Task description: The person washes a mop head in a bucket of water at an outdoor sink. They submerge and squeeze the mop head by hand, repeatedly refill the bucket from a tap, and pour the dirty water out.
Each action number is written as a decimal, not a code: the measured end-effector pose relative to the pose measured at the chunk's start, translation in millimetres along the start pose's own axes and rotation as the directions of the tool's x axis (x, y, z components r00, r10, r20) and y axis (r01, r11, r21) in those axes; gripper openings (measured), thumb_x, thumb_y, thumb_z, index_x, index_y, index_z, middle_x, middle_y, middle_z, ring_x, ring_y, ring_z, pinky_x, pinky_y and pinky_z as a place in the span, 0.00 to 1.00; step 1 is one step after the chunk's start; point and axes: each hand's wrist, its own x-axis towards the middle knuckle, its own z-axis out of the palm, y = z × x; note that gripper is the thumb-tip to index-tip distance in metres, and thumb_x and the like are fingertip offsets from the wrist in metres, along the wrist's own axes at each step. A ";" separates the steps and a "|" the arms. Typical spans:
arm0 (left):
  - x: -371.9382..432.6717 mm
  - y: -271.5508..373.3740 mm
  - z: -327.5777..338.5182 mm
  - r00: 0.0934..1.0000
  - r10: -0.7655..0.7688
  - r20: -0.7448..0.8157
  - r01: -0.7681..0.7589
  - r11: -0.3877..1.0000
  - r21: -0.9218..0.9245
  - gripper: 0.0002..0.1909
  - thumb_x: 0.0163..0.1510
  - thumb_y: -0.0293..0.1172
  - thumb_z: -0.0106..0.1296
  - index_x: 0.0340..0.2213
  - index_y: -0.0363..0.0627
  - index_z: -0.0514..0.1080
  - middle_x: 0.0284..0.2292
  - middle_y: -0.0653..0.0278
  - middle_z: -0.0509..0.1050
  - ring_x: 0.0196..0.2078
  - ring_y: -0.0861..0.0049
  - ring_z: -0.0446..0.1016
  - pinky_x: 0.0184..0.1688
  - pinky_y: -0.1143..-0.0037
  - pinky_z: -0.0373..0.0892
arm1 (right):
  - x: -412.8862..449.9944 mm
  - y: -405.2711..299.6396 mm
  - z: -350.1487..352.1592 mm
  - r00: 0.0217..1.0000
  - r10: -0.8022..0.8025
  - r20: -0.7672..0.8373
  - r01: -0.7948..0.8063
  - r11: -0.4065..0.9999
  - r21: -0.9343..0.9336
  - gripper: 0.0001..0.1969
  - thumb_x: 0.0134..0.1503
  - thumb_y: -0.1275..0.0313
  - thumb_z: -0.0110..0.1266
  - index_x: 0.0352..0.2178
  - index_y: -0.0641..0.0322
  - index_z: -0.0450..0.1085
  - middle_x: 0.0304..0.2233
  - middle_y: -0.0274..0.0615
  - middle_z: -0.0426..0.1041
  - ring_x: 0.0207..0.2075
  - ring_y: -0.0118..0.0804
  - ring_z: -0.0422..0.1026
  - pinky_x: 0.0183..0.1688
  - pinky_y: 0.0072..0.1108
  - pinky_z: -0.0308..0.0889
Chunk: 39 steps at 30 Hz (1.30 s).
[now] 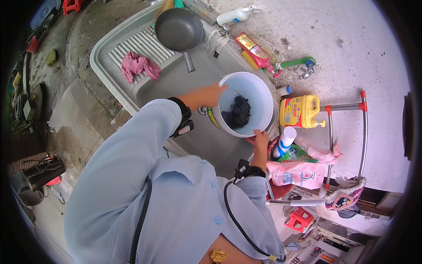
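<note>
A white plastic bucket (263,102) stands tilted in the grey stone-like wash sink (211,153). Inside lies a wet, dark bunched cloth (238,114), with some water around it. My right hand (259,140) grips the bucket's near rim, its fingers bent over the edge. At the left of the rim is my left hand (212,94), slightly blurred; whether it grips the rim or only passes over it is unclear. A dark frying pan (179,30) and a pink cloth (140,67) rest on the ribbed washboard part of the sink.
Along the wall side are a pink-red pump bottle (254,49), a white spray bottle (235,16), a metal tap (309,71) on a green pipe, and a yellow detergent jug (299,111). A metal-tube rack (363,142) with bags stands at the right.
</note>
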 end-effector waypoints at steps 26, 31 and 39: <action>-165.8 -40.6 -27.4 0.918 -0.327 -0.226 0.193 0.863 -0.467 0.41 0.42 0.30 0.52 0.57 0.52 0.47 0.40 0.43 0.68 0.42 0.56 0.69 0.44 0.68 0.66 | -82.5 -48.2 91.8 0.915 -0.087 0.393 0.106 0.994 -0.028 0.19 0.49 0.57 0.50 0.31 0.65 0.70 0.31 0.53 0.72 0.33 0.51 0.71 0.38 0.36 0.66; -152.5 -72.8 -44.1 0.965 -0.247 -0.085 0.185 0.875 -0.448 0.38 0.45 0.41 0.53 0.56 0.48 0.51 0.40 0.45 0.69 0.44 0.56 0.68 0.45 0.67 0.65 | -42.1 -107.0 90.3 0.817 -0.302 0.490 0.576 0.425 -0.698 0.20 0.49 0.54 0.49 0.29 0.63 0.71 0.30 0.51 0.72 0.34 0.52 0.71 0.38 0.36 0.66; -167.6 -133.9 -75.1 0.983 -0.133 -0.125 0.070 0.909 -0.411 0.28 0.45 0.50 0.52 0.42 0.40 0.66 0.41 0.52 0.70 0.45 0.59 0.68 0.44 0.67 0.64 | 1.2 -109.4 122.3 0.785 -0.242 0.570 0.540 -0.183 -0.821 0.23 0.50 0.48 0.45 0.23 0.58 0.73 0.28 0.47 0.73 0.34 0.49 0.72 0.35 0.36 0.67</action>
